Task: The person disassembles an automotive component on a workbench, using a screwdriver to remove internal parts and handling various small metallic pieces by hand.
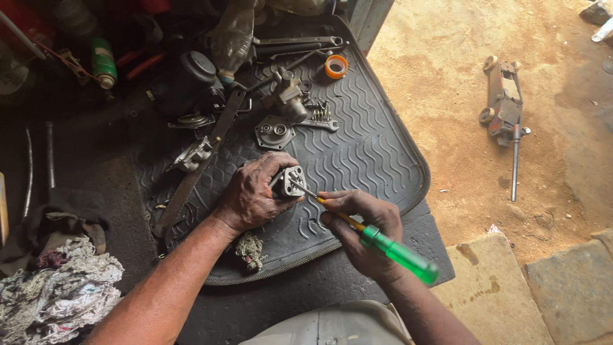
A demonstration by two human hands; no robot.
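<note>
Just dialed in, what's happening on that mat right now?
A person sits over a black rubber mat. The left hand grips a small metal part, and the right hand holds a green-handled screwdriver with its tip against that part. More metal parts, a spanner and an orange tape roll lie further up the mat. A floor jack sits on the dirt to the right.

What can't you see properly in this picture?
Head view only:
- Small metal part: mostly wrapped by the left hand.
- Screwdriver tip: too small to tell where it touches.
- Top-left shelf clutter: too dark.
- Rag pile: cut off by the edge.
</note>
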